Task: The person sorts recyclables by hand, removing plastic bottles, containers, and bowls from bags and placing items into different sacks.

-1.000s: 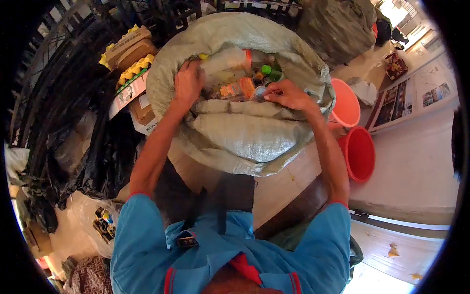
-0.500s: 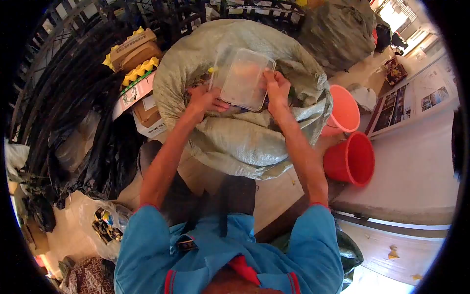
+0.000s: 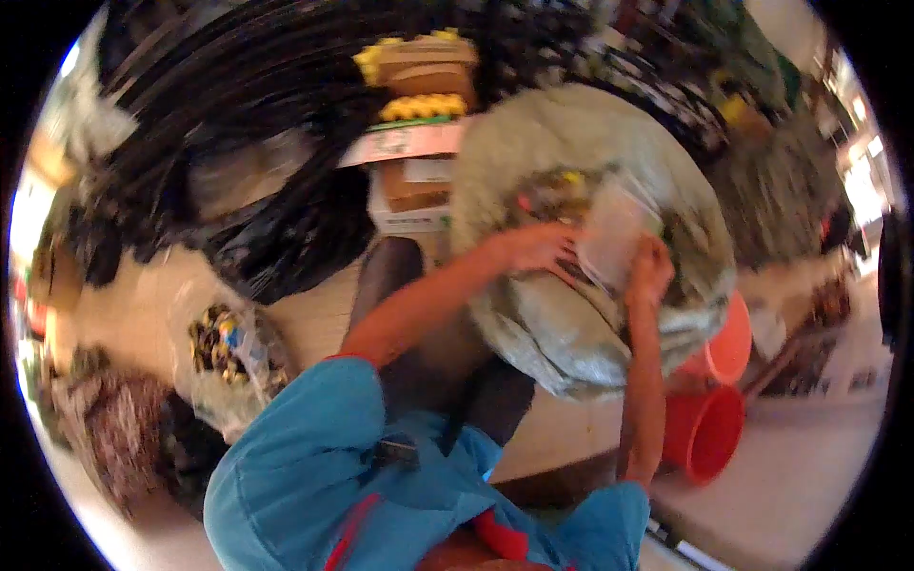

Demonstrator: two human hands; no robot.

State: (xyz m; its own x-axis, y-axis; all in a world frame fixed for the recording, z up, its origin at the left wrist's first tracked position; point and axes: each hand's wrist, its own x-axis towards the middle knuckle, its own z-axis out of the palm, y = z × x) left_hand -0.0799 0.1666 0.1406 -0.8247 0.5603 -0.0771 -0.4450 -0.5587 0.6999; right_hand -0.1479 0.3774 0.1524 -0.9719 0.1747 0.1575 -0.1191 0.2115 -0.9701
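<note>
A clear plastic food container [image 3: 609, 231], blurred by motion, is tilted over the mouth of a large woven sack [image 3: 557, 324]. My right hand [image 3: 650, 270] is closed on the container's right edge. Just left of the container, my left hand [image 3: 541, 249] has its fingers stretched out over the sack's opening, near the container's lower left edge. Whether those fingertips touch it I cannot tell. Mixed small scraps [image 3: 562, 190] show inside the sack behind the hands.
Cardboard boxes with yellow egg trays [image 3: 424, 107] stand left of the sack. A pink bucket [image 3: 725, 347] and a red bucket [image 3: 706, 433] are at the right. Black plastic bags [image 3: 295, 233] and a clear bag of small items [image 3: 224, 357] lie at left.
The view has swung left, so the sack and buckets appear further right and lower. My right hand still holds the container, which remains over the sack's mouth.
</note>
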